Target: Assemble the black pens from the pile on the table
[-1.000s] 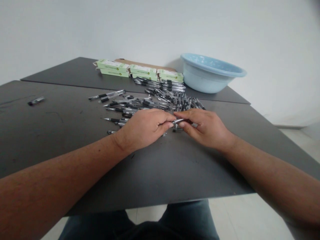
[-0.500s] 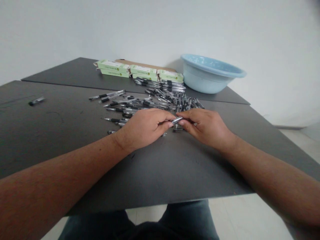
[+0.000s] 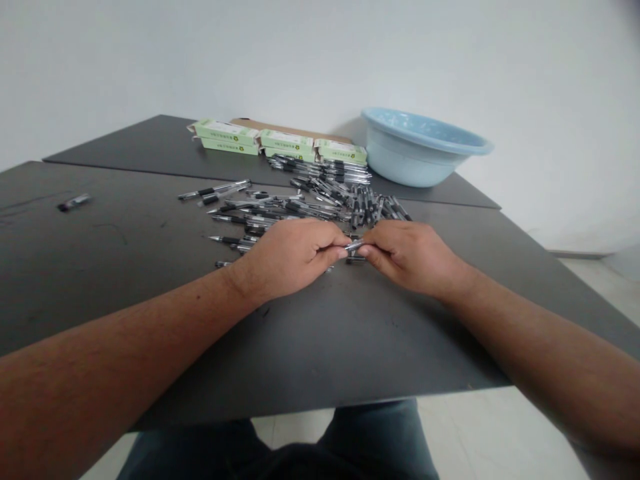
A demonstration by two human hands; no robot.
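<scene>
Between my two hands is a clear-and-dark pen [image 3: 354, 246], only its short middle stretch showing. My left hand [image 3: 299, 257] pinches one end between thumb and fingers. My right hand [image 3: 411, 255] grips the other end in the same way, fingertips close to the left ones. Both ends of the pen are hidden inside the hands. Just beyond them, many loose pens [image 3: 320, 210] with black grips lie spread in a heap, some partly behind my left hand. Another small pile of pens [image 3: 346, 172] lies farther back.
Green-and-white boxes [image 3: 227, 137] stand in a row at the back, partly stacked. A light blue basin [image 3: 415, 157] sits to their right near the wall. One short pen piece [image 3: 74, 203] lies alone on the dark table [image 3: 320, 360] at far left.
My right hand has come slightly lower and its fingers have closed more around the pen. The pen lies a little flatter and lower. My left hand has hardly moved.
</scene>
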